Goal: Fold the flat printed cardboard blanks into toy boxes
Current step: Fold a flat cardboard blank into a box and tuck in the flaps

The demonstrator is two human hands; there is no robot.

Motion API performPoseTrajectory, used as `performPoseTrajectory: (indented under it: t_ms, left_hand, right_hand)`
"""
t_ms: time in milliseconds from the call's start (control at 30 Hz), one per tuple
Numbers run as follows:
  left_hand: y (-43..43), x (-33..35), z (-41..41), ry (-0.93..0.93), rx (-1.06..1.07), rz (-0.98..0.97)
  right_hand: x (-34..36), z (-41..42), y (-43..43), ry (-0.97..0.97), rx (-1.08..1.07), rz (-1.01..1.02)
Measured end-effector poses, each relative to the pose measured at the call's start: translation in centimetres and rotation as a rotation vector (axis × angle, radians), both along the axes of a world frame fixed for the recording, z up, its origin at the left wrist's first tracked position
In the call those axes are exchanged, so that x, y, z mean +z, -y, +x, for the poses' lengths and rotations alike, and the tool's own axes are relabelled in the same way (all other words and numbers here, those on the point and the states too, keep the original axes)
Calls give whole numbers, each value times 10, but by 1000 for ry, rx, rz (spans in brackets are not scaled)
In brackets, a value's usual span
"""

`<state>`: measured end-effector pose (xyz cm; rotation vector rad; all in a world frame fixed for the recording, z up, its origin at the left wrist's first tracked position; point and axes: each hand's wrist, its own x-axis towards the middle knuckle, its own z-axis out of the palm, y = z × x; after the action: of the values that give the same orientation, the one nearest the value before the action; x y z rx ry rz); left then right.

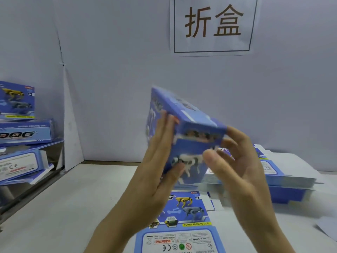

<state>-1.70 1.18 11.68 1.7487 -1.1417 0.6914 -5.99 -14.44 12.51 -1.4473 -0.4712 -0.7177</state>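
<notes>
Box (pixel 191 125) is up in the air between both hands, blurred. Its long axis tilts from the far upper end down toward the right hand (pixel 242 161), so the near end sits at that hand's fingers. The thumb lies on the printed front and the fingers curl round the end: a grip. Left hand (pixel 160 161) is flat, fingers straight up the box's left face, pressing. Right hand looks best placed to close that end. Under the hands lies a flat blank (pixel 182 216); just past the right hand, a stack (pixel 284 176); finished boxes (pixel 23 132) well off to the left. Nothing seems in the way.
</notes>
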Motion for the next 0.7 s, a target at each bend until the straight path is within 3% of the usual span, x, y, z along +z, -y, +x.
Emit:
performPoseTrajectory:
  t_ms: [100,233,300,367,433,500,533,600,700]
  left_hand:
    - [-2,-4,4,8,-47,37]
    - [-11,-5,9,-413,-385,-63]
    - [-14,-7,16,-439,-228,-175]
    - [-14,-10,26,-373,182,-340]
    - [-16,-12,33,-566,310,-467]
    - [-21,-12,39,-871,-32,-570]
    - [-23,-13,41,-936,-209,-579]
    - [-26,-18,46,-916,-294,-551]
    - [-28,-29,54,-804,-275,-366]
  right_hand:
    - [-3,10,14,-233,3,82]
    - [-13,24,21,-321,-142,-44]
    - [-21,30,23,-309,-200,-88]
    - [-27,33,22,-275,-120,-26]
    - [-30,35,24,-256,-10,32]
    - [-31,37,28,-295,94,-19]
    - [-30,37,31,-354,164,-66]
    - [-30,38,36,-463,281,-146]
    - [-28,41,42,-469,219,-134]
